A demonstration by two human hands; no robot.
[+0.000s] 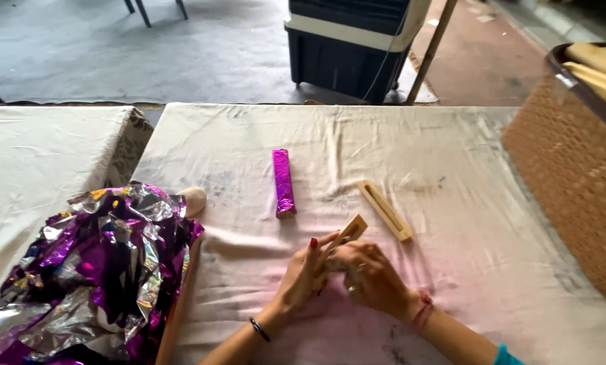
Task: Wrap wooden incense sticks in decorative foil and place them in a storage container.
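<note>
Between both hands, a slotted wooden stick point(349, 232) is clasped: left hand point(303, 274) and right hand point(369, 276) closed around its near end; beyond it lie a second stick point(385, 209) and a purple foil-wrapped bar point(283, 182).

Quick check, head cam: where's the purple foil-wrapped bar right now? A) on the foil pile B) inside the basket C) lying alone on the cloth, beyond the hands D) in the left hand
C: the purple foil-wrapped bar lies alone on the cloth, beyond both hands and touched by neither; the left hand and right hand have their grip on a small wooden piece.
</note>
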